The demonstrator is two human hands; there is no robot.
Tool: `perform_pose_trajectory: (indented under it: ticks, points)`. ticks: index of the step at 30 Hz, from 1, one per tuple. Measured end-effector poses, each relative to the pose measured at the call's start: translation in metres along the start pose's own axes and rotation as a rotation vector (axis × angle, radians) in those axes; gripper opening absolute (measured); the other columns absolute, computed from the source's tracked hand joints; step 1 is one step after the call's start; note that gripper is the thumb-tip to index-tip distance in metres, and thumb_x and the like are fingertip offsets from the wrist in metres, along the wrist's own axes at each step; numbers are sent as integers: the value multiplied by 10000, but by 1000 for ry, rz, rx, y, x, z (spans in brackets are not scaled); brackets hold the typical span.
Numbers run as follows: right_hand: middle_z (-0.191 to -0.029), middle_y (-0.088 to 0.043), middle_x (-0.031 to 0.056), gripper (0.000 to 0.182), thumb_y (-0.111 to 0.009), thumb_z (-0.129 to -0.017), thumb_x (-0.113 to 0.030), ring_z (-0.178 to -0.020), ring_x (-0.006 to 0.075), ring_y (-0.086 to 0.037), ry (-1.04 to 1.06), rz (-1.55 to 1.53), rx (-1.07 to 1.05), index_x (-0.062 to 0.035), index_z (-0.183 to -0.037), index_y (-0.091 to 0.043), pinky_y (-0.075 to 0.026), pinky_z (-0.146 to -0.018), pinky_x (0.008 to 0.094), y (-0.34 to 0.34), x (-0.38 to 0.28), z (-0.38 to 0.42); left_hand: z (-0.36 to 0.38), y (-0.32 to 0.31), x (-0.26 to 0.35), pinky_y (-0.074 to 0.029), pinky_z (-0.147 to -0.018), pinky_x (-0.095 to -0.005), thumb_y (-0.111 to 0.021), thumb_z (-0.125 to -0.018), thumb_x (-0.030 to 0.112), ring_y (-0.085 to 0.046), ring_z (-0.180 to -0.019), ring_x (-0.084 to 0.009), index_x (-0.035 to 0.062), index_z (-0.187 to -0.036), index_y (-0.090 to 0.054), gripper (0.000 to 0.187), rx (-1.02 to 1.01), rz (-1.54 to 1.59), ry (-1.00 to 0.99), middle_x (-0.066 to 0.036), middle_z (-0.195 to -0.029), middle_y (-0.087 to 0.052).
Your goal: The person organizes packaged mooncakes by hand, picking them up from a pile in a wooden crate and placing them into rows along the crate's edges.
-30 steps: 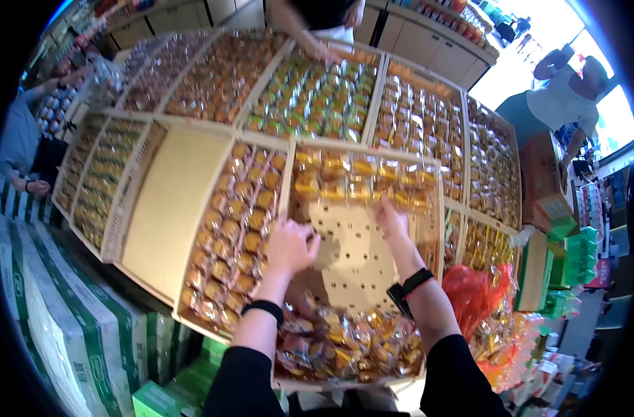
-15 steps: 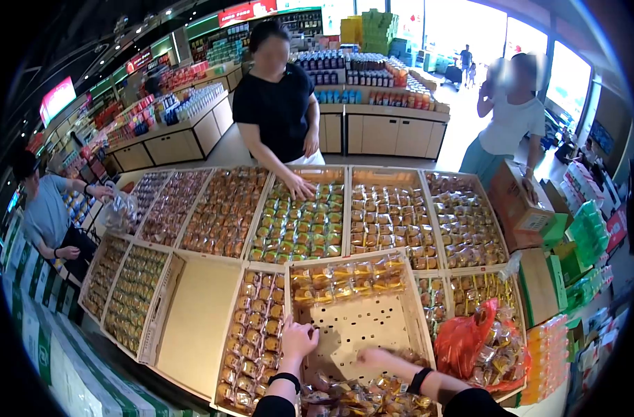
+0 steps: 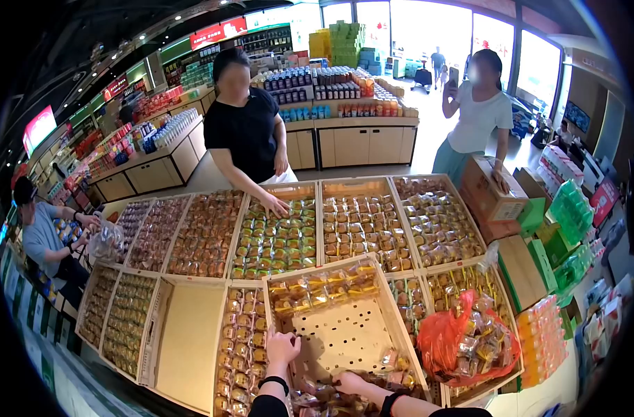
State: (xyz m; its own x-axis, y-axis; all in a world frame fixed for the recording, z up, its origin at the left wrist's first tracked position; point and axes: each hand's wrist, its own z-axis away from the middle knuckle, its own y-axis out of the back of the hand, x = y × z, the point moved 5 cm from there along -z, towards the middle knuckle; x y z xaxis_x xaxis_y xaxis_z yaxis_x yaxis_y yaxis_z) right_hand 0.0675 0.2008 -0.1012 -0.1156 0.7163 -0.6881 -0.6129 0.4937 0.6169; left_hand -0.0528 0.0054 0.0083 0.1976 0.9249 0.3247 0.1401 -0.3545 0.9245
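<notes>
A plastic crate (image 3: 386, 306) with a perforated bottom sits tilted on the display. Wrapped pastries (image 3: 324, 288) stand in rows at its far end, and a loose heap of wrapped pastries (image 3: 317, 399) fills the near end. My left hand (image 3: 283, 347) is closed over the crate's left rim. Low over the near heap, my right hand (image 3: 348, 382) has its fingers curled together; what they hold, if anything, is hidden. A red plastic bag (image 3: 442, 340) of wrapped pastries lies to the right of the crate.
Trays of wrapped pastries (image 3: 362, 226) line the far row. A bare tray (image 3: 188, 340) stands at left. Opposite, a person in black (image 3: 240, 128) touches green-wrapped pastries. One person in white (image 3: 480, 118) stands by a cardboard box (image 3: 494, 187); another (image 3: 42, 229) holds a clear bag.
My right hand has moved left and down onto the near heap. My left hand stays at the crate rim. The view has shifted; the person at left brings both hands to the clear bag.
</notes>
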Motion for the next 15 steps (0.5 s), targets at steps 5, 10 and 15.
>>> perform_pose_trajectory:
  ticks: [5, 10, 15]
  points:
    - [-772, -631, 138, 201, -625, -808, -193, -750, 296, -618, 135, -196, -32, -64, -961, -623, -484, -696, 381, 9, -14, 14, 2, 2, 1, -258, -1103, -425, -577, -791, 354, -620, -711, -275, 115, -704, -698, 281, -5, 15, 8, -136, -647, -635]
    - [-808, -647, 134, 212, -594, -852, -255, -730, 278, -622, 7, -365, -14, -58, -929, -606, -485, -683, 362, 27, -9, 34, 0, 3, 2, -257, -1104, -427, -574, -793, 342, -619, -732, -279, 109, -720, -701, 275, -10, 25, 3, -149, -658, -636]
    - [-741, -606, 28, 165, -554, -869, -192, -683, 99, -526, -69, -584, 333, -31, -865, -585, -449, -631, 280, 65, 12, 39, 0, 3, 2, -257, -1103, -444, -579, -794, 329, -608, -705, -290, 96, -692, -673, 271, 47, 56, -14, -151, -646, -617]
